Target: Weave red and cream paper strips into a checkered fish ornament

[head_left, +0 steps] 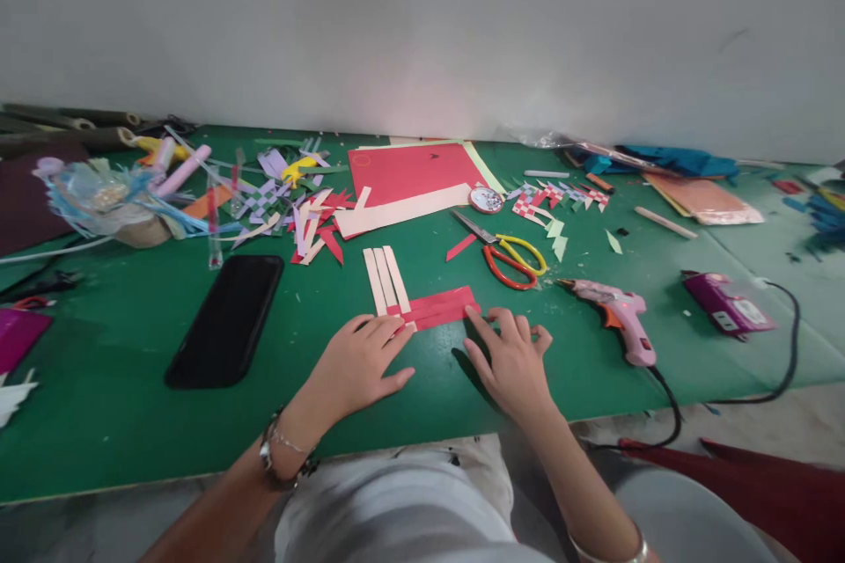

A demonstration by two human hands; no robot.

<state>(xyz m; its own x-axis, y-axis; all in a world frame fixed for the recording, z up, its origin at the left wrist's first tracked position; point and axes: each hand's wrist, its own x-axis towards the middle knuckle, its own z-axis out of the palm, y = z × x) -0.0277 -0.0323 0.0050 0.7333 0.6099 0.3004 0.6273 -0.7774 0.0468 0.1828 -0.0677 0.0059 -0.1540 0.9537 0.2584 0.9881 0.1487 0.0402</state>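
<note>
On the green table lies a small paper weave, with cream strips running upright and red strips crossing them sideways. My left hand rests over the weave's lower left corner; its fingers lie flat on the crossing and the thumb is spread away. Part of the crossing is hidden beneath those fingers. At the right end of the red strips, my right hand touches the paper with its index fingertip. Its thumb is apart and the other fingers are loosely bent, with nothing held.
Scissors lie beyond my right hand, and a pink glue gun with a cord is farther right. A black phone lies left. Behind are red paper sheets, a round tin and woven paper scraps.
</note>
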